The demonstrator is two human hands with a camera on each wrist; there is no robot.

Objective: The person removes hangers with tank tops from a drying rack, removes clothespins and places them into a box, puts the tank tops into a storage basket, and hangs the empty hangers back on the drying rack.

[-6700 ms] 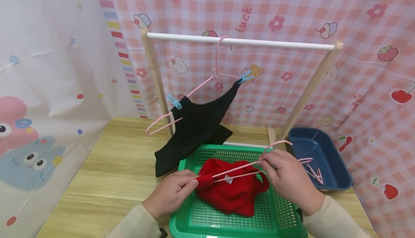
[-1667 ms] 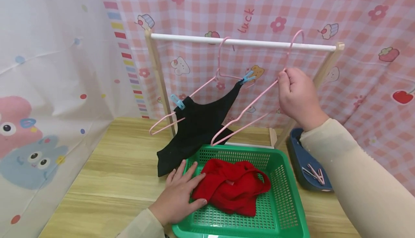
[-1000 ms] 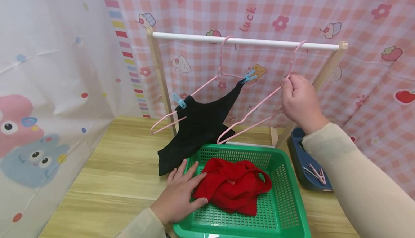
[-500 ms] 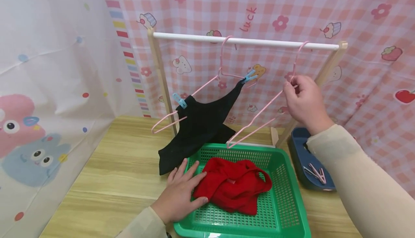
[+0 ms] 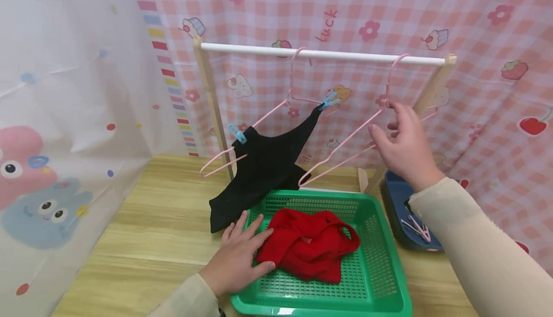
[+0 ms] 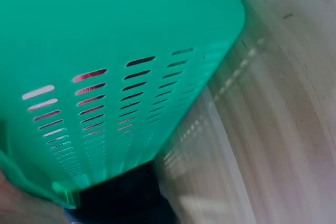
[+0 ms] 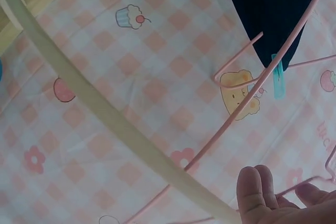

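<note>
My right hand [image 5: 406, 146] is beside a bare pink hanger [image 5: 387, 89] hooked over the white rod [image 5: 345, 56]. Its thumb stands apart from the fingers, and the index fingertip is right at the hanger's neck. In the right wrist view, the fingers [image 7: 251, 190] are close to the pink wire. My left hand [image 5: 237, 259] lies with fingers spread over the left rim of a green basket [image 5: 328, 311], fingertips at a crumpled red garment [image 5: 311, 245] inside. A black garment [image 5: 268, 163] hangs from another pink hanger by two blue clothespins [image 5: 237, 134].
Behind the basket stands the wooden rack frame [image 5: 210, 101]. On the right, partly hidden by my forearm, a dark blue tray [image 5: 393, 197] holds pink clothespins [image 5: 422, 230]. A checked curtain [image 5: 259, 9] closes off the back and right of the wooden table [image 5: 160, 211].
Earlier both hands held the bare hanger at the red garment. My right hand has since hung it on the rod and loosened its grip, while my left has moved to the basket's rim.
</note>
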